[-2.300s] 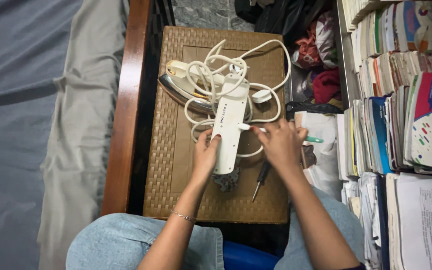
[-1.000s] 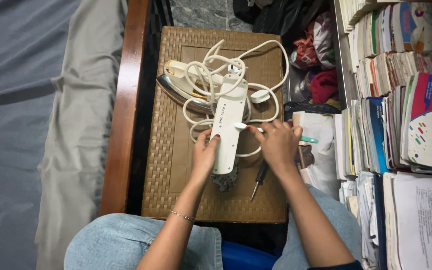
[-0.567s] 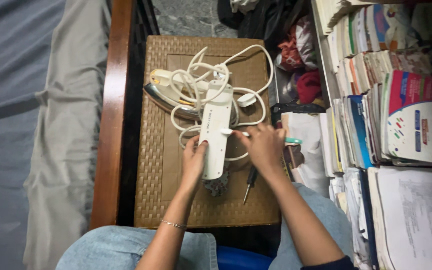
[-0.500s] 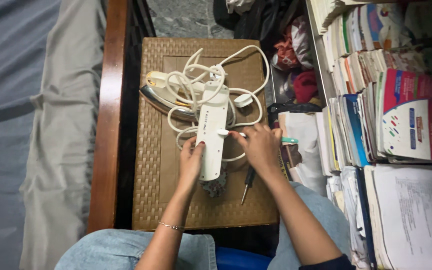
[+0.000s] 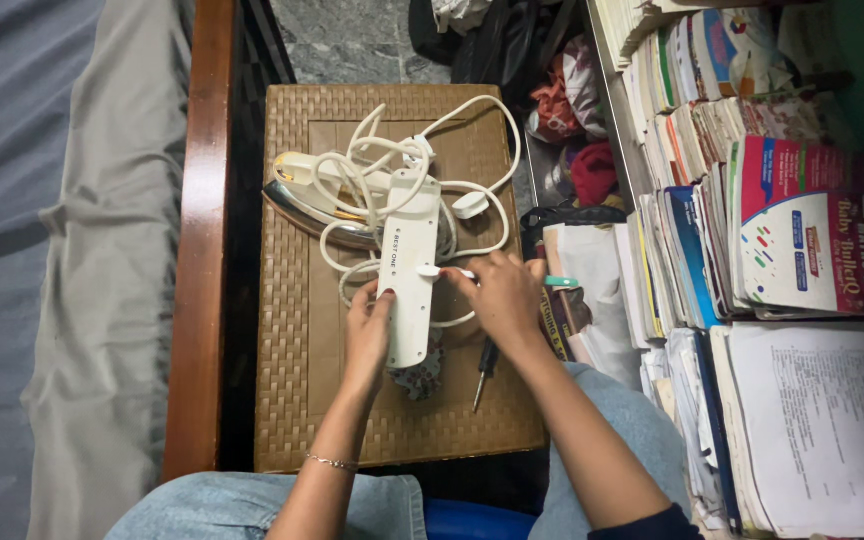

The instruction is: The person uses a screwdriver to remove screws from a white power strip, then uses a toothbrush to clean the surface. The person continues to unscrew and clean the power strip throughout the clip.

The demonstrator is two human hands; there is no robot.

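Since the earlier views, the hands had hardly moved on the work; what changed was mostly the camera, which shifted a little so that the whole scene slid sideways. The white power strip (image 5: 410, 268) lay in the same place on the brown woven table (image 5: 297, 400), face down, near the middle. This suggested that the person was still busy with the same spot on the strip and that the work there was not finished.

The left hand (image 5: 367, 335) was closed around the lower left edge of the strip and kept it steady. The right hand (image 5: 505, 298) had its fingers pinched together on a small white part at the right edge of the strip; whether this was a plug or a piece of the casing could not be told. A dark screwdriver (image 5: 485, 366) lay on the table just below the right hand, not held. Behind the strip lay a clothes iron (image 5: 317, 203) under loops of white cable (image 5: 472, 190).

A wooden bed frame (image 5: 200, 240) with a grey sheet (image 5: 82, 270) stood at the left. Stacks of books and papers (image 5: 772, 250) filled the right side.
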